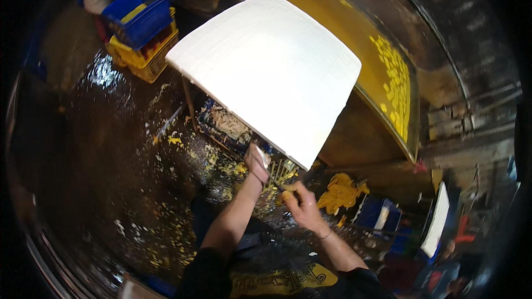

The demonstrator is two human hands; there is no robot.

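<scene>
A large white slab (271,61), smooth and rounded at its corners, lies on a raised stand in front of me. Just below its near edge, my left hand (256,161) has its fingers curled beside a pale, flat piece that I cannot name. My right hand (302,207), lower and to the right, grips the handle end of a slim, dark knife-like tool (279,186). The tool points up and left toward my left hand. Its far end is partly hidden there.
Behind the slab at right, a wide vat (382,108) of yellow liquid holds many yellow blocks (394,80). Blue and yellow crates (138,16) stand at far left. Below the slab sits a crate of pale scraps (227,124). Yellow cloth (339,192) lies right; wet floor (133,188) carries crumbs.
</scene>
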